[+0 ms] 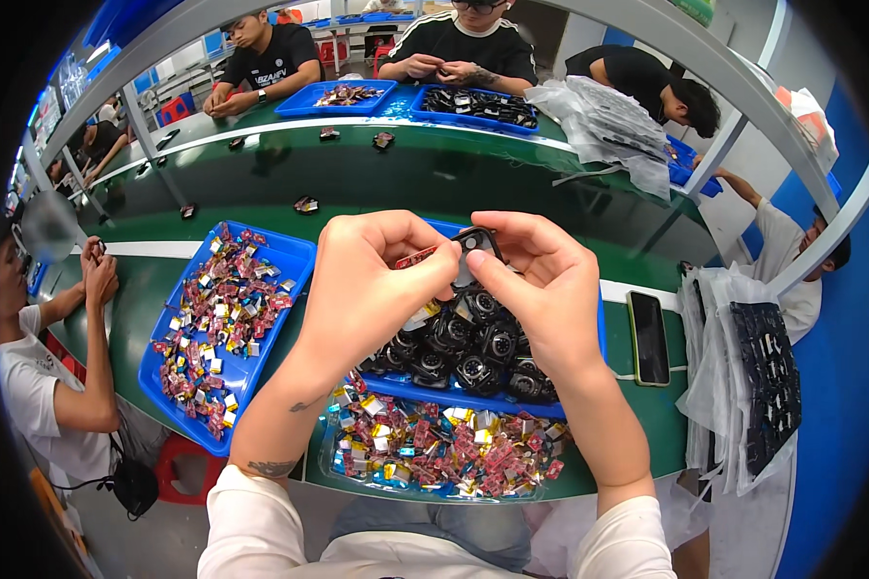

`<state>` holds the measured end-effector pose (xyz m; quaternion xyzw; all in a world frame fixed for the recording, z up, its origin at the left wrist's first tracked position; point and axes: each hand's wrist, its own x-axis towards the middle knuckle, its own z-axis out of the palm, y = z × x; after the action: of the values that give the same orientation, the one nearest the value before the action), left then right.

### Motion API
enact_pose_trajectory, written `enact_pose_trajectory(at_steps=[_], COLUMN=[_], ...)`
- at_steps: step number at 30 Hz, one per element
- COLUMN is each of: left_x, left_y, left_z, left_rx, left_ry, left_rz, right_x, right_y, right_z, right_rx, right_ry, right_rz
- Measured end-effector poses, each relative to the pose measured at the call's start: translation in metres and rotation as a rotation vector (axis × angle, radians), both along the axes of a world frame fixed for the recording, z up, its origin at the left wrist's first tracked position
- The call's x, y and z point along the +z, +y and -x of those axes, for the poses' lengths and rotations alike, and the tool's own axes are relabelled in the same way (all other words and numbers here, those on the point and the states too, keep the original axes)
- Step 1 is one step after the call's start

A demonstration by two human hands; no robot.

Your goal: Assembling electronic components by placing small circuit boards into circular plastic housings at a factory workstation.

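Note:
My left hand (pixel 372 280) is closed in a pinch, with a small red circuit board (pixel 414 258) showing between its fingers. Thumb and fingers of my right hand (pixel 548 280) grip a black watch case (pixel 477 243), tilted upright. Both hands meet at the case, and the left fingertips hide part of it. Just below them, a blue tray (pixel 601 333) holds many black watch cases (pixel 478 372). Nearer to me lies a clear plastic tray (pixel 330 454) heaped with red circuit boards (pixel 454 449) and silver and yellow pieces.
Left of my arm is another blue tray (pixel 299 253) of boards. A phone (pixel 649 338) lies to the right, beside plastic sleeves of dark parts (pixel 763 367). Across the green conveyor belt (pixel 434 174), bearing a few pieces, people work at more blue trays (pixel 299 108).

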<state>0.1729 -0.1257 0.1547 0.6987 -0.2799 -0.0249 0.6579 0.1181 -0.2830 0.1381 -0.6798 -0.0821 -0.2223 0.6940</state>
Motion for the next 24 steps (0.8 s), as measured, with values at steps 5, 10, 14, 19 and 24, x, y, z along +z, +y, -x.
enact_pose_trajectory(at_steps=[5,10,14,19,24], left_x=[0.002,0.003,-0.002,-0.005,-0.001], left_y=[0.001,0.0,-0.001,-0.009,-0.004], left_z=[-0.002,-0.003,0.001,0.007,0.005], left_rx=[-0.04,-0.067,-0.025,-0.077,-0.001], left_ry=[0.046,0.092,0.058,0.072,-0.067], left_rz=[0.024,0.023,0.017,0.156,0.039], right_x=[-0.001,-0.002,-0.006,-0.009,-0.006], right_y=[0.002,0.003,0.004,-0.002,-0.01], right_z=[0.001,0.002,0.0,-0.002,-0.005], right_rx=[-0.019,-0.037,-0.071,-0.143,-0.122], right_ry=[-0.045,-0.075,-0.128,-0.194,-0.18], right_rz=[0.037,0.038,0.021,0.009,-0.149])
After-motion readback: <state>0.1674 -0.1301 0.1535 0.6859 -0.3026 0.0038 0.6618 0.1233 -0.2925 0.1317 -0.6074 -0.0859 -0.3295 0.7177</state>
